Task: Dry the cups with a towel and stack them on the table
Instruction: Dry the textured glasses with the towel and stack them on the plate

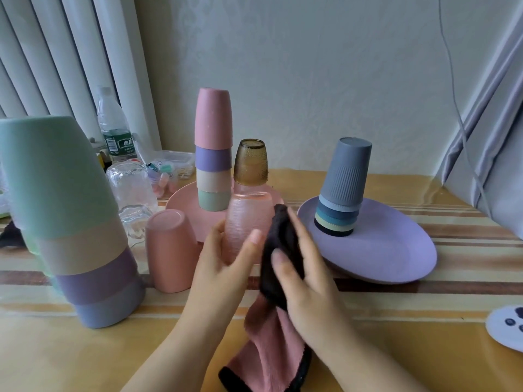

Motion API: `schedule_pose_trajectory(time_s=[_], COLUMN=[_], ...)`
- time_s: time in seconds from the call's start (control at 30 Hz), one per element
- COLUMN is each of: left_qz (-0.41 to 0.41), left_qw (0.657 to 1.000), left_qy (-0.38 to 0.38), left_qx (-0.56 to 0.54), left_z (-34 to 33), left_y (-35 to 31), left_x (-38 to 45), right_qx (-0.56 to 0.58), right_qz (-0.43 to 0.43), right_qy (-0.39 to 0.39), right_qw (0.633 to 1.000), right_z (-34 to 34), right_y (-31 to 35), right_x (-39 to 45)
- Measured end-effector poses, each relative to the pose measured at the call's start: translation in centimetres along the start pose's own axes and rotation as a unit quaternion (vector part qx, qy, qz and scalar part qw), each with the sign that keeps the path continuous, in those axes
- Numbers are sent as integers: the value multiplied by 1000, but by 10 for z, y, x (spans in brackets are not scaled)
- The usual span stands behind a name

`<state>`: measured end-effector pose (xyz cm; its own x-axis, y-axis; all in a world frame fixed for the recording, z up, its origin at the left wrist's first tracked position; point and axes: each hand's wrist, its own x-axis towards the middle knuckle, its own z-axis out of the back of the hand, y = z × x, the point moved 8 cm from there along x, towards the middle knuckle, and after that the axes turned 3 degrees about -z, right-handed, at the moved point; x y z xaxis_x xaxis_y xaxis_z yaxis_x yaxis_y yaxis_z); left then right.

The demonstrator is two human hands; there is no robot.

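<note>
My left hand (223, 267) grips a clear pink textured glass cup (246, 222), held upside down above the table. My right hand (302, 270) presses a pink and dark towel (271, 346) against the cup's right side; the towel hangs down toward me. An amber glass cup (250, 162) stands inverted just behind the pink one. Stacks of inverted cups stand around: pastel ones on a pink plate (181, 199), grey-blue ones (343, 182) on a purple plate (396, 250), and a large pastel stack (70, 222) at near left.
A single pink cup (169, 250) stands upside down left of my hands. Clear glasses (131, 188), a water bottle (113, 125) and a small plastic box (175, 162) sit at the back left. A white disc (506, 326) lies at the right edge.
</note>
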<state>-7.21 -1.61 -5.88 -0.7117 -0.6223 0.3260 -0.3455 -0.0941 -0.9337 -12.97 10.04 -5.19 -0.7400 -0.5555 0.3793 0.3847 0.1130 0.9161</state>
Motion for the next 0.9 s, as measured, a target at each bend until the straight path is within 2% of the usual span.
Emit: schedule_pose_trajectory(time_s=[0.07, 0.17, 0.27, 0.37, 0.5, 0.67, 0.73, 0.9], left_qz=[15, 39, 54, 72, 84, 74, 64, 12], left_qw=[1000, 994, 983, 976, 979, 990, 996, 1000], left_qy=[24, 106, 176, 197, 170, 107, 67, -16], left_qx=[3, 8, -16, -55, -75, -45, -11, 19], left_z=[-3, -15, -26, -29, -20, -8, -5, 5], left_y=[3, 8, 9, 12, 14, 19, 19, 8], left_x=[-1, -4, -10, -13, -7, 0, 1, 2], right_qx=[-30, -30, 43, 133, 303, 335, 317, 174], right_qz=[24, 45, -9, -78, -178, -175, -159, -86], right_qy=[17, 0, -19, -15, 23, 6, -5, -48], right_qw=[999, 999, 999, 988, 936, 926, 935, 980], right_z=[-10, -3, 18, 22, -2, -2, 5, 22], right_y=[4, 11, 8, -8, -19, -19, -19, -10], right_x=[-4, -1, 9, 11, 4, 5, 9, 10])
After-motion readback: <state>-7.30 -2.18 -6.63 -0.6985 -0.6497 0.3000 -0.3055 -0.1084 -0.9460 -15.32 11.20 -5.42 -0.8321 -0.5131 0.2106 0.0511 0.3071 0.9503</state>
